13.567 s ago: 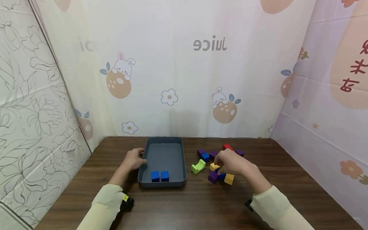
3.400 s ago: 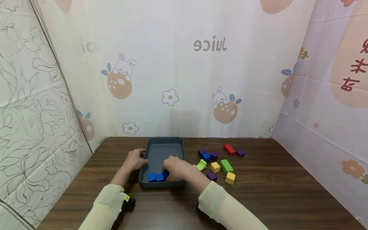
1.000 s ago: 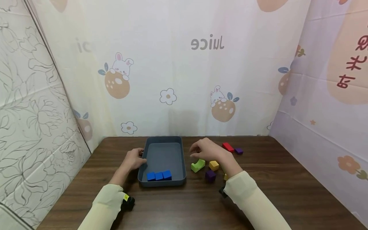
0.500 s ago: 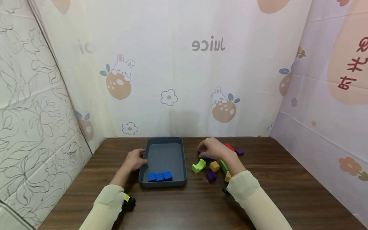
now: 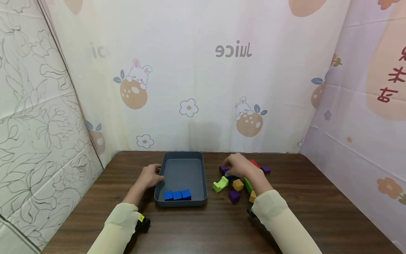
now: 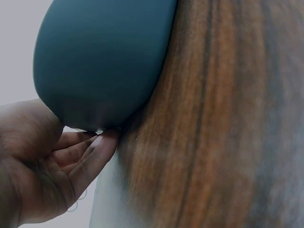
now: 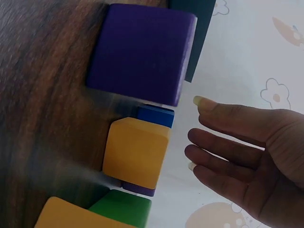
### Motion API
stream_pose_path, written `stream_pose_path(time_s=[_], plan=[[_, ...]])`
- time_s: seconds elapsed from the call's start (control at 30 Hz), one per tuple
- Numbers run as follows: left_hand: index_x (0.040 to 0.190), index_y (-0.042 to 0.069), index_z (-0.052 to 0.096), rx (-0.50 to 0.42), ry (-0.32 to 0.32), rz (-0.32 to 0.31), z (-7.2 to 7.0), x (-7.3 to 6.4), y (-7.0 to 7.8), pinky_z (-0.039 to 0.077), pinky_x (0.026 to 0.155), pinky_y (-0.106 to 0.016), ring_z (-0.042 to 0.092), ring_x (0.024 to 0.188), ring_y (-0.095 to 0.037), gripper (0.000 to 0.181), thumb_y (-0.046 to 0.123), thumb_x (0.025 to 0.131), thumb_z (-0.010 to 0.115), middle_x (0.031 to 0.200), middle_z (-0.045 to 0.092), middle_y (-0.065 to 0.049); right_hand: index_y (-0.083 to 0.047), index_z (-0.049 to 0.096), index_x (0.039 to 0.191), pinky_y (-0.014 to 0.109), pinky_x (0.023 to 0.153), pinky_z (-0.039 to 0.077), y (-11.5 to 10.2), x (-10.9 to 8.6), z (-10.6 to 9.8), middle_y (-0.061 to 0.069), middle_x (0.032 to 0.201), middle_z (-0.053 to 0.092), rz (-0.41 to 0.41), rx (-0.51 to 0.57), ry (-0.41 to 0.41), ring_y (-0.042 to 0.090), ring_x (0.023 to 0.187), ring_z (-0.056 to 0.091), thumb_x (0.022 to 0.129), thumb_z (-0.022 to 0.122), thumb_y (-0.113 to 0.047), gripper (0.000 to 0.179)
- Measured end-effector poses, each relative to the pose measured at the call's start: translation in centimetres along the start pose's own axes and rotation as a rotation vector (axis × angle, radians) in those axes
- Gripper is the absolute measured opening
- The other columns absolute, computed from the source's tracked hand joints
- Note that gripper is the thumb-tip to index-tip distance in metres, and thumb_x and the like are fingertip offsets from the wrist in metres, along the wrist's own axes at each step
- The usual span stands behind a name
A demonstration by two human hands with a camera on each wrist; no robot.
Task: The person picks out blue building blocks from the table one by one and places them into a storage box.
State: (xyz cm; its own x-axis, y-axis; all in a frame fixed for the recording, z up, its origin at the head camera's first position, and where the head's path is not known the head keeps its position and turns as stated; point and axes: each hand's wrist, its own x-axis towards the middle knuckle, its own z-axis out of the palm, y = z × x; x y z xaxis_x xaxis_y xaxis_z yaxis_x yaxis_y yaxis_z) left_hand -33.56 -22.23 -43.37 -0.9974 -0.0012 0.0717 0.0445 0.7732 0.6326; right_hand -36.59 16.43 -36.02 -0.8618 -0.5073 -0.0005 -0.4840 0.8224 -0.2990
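My left hand grips the left rim of a grey tray, thumb over the edge; in the left wrist view its fingers touch the tray's outer wall. Three blue cubes stand in a row inside the tray's near end. My right hand hovers over a blue block beside a purple block. In the right wrist view its thumb and fingers are apart with nothing between them, and the blue block shows partly behind a yellow cube.
Near the right hand lie a light green arch block, a yellow cube, a purple cube, a green block and another yellow block. Behind it are a red block and a purple block.
A third blue cube has gone from the table pile into the tray. My right hand then came back right and lowered toward the far blue block. My left hand stays on the tray.
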Motion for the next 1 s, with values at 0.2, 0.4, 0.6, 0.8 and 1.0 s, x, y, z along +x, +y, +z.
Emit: stream_pose_path(time_s=[0.2, 0.4, 0.6, 0.8, 1.0], plan=[[0.142, -0.011, 0.057, 0.001, 0.001, 0.002, 0.1, 0.1, 0.0, 0.055, 0.101, -0.054, 0.064, 0.121, -0.041, 0.056, 0.008, 0.092, 0.075, 0.129, 0.068, -0.028, -0.004, 0.077, 0.122, 0.047, 0.093, 0.059, 0.5, 0.0, 0.3, 0.011, 0.115, 0.075, 0.027, -0.008, 0.0, 0.026, 0.104, 0.069, 0.088, 0.087, -0.012, 0.036], [0.142, -0.012, 0.057, -0.002, -0.008, 0.0, 0.1, 0.0, 0.0, 0.055, 0.101, -0.054, 0.063, 0.122, -0.042, 0.057, 0.008, 0.092, 0.075, 0.13, 0.068, -0.028, -0.002, 0.077, 0.119, 0.044, 0.09, 0.059, 0.8, 0.1, 0.7, 0.01, 0.109, 0.075, 0.014, -0.01, 0.004, 0.023, 0.099, 0.068, 0.087, 0.088, -0.011, 0.034], [0.142, -0.011, 0.057, -0.002, -0.003, -0.004, 0.0, -0.1, 0.0, 0.055, 0.101, -0.054, 0.064, 0.121, -0.041, 0.056, 0.008, 0.092, 0.075, 0.129, 0.068, -0.028, -0.003, 0.078, 0.117, 0.044, 0.089, 0.059, 0.8, 0.3, 0.9, 0.01, 0.108, 0.074, 0.023, 0.004, -0.007, 0.023, 0.098, 0.067, 0.088, 0.087, -0.009, 0.031], [0.143, -0.011, 0.056, 0.007, -0.011, -0.008, -0.1, -0.2, 0.3, 0.057, 0.097, -0.052, 0.064, 0.12, -0.042, 0.058, 0.009, 0.092, 0.075, 0.13, 0.067, -0.028, -0.004, 0.079, 0.116, 0.045, 0.089, 0.06, 0.7, 0.4, 1.1, 0.009, 0.109, 0.074, 0.027, -0.026, -0.019, 0.025, 0.101, 0.068, 0.087, 0.087, -0.007, 0.031], [0.145, -0.011, 0.055, 0.005, -0.015, -0.011, -0.3, -0.3, 0.5, 0.059, 0.094, -0.05, 0.065, 0.119, -0.042, 0.058, 0.009, 0.094, 0.074, 0.132, 0.066, -0.028, -0.003, 0.079, 0.118, 0.046, 0.091, 0.06, 0.5, 0.4, 1.3, 0.012, 0.115, 0.075, 0.018, -0.027, -0.014, 0.031, 0.109, 0.069, 0.087, 0.085, -0.004, 0.031]])
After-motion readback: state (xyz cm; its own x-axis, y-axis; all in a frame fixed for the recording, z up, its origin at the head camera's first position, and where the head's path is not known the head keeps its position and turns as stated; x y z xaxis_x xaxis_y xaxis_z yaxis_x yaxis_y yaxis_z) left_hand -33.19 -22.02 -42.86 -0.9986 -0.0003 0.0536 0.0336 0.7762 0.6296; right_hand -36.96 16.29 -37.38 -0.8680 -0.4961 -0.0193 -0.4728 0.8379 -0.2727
